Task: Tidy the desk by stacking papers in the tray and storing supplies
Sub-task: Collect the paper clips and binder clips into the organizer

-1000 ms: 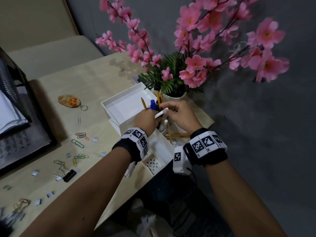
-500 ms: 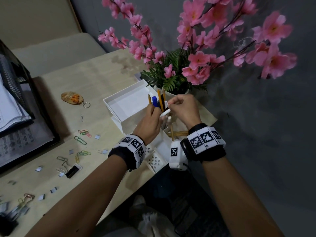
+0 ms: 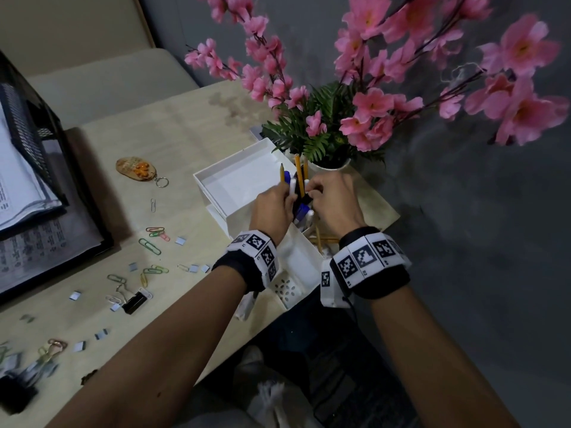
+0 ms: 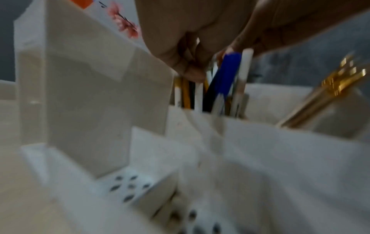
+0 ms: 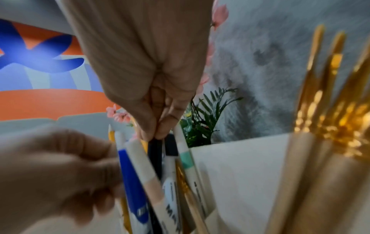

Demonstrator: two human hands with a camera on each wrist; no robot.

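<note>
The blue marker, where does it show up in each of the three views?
Head: blue marker at centre, between the hands.
Left wrist: marker upper centre, under the fingers.
Right wrist: marker lower left of centre.
Shared landmark: white organizer.

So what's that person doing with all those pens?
Both hands are at the white organizer, sorting pens and pencils upright in its cup. The left hand holds some pens; the right hand pinches a dark one. Paper clips lie loose on the desk.
</note>
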